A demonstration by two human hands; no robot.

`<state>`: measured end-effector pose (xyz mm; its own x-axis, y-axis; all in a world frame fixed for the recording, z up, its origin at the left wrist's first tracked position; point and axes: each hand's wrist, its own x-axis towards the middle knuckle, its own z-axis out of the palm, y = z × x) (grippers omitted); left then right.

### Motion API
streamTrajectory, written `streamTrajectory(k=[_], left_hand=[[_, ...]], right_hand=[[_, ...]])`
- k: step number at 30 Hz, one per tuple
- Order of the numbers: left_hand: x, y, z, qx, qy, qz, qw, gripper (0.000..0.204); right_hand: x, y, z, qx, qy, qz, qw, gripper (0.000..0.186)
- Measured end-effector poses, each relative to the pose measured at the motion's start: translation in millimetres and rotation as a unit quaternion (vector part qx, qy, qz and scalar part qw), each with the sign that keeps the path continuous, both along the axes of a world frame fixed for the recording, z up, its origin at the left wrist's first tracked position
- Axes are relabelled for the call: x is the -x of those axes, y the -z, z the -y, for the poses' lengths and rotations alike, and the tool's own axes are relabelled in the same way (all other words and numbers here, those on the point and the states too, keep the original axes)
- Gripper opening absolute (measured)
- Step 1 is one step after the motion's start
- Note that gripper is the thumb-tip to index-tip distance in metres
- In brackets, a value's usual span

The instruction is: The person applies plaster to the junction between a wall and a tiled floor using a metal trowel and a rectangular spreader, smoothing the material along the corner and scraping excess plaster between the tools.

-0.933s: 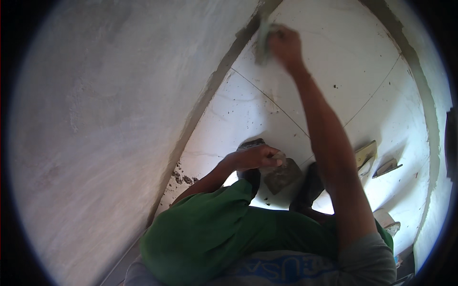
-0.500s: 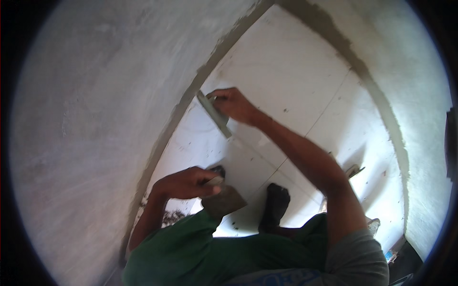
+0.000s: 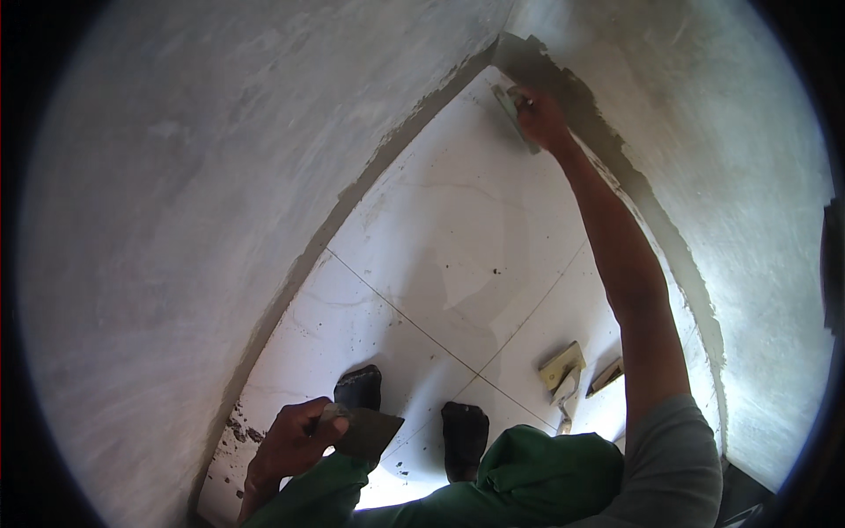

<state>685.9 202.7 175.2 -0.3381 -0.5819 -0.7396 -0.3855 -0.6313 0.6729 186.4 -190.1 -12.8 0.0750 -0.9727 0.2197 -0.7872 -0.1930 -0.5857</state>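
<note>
My right hand (image 3: 544,119) is stretched far ahead, near the corner where the two walls meet. Its fingers are closed round the handle of a pale plastering float (image 3: 517,121), held tilted just above or against the white tiled floor (image 3: 440,229); contact cannot be made out. Beside it, a damp grey mortar band (image 3: 603,132) follows the foot of the right wall. A similar mortar band (image 3: 352,189) runs along the left wall's foot. Close to my body, my left hand (image 3: 295,436) grips a putty knife (image 3: 374,433) with a broad, dark blade, over my green-clad leg.
On the floor at right lie a yellowish block (image 3: 562,363), a small trowel (image 3: 569,387) and a wooden-looking piece (image 3: 607,376). Dark crumbs (image 3: 245,431) are scattered at lower left. My feet in dark footwear (image 3: 465,440) stand on the tiles. Plastered walls (image 3: 176,220) rise on both sides.
My right hand with the float has gone from the left wall's band forward and right to the far corner. My left hand with the putty knife has shifted lower and leftward. The view has shifted too.
</note>
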Motion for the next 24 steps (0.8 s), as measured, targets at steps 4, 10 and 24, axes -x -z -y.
streamTrajectory(k=[4,10,24], left_hand=[[-8,-8,-8,-0.031,-0.066,0.037,0.997,0.026],[9,-15,-24,-0.078,-0.169,0.019,0.982,0.022],[24,-56,-91,0.067,-0.207,0.103,0.971,0.019]], right_hand=[[-19,23,55,0.101,-0.014,-0.079,0.992,0.038],[-16,34,69,0.048,-0.082,0.041,0.995,0.035],[-163,20,-109,0.076,-0.264,0.094,0.957,0.054]])
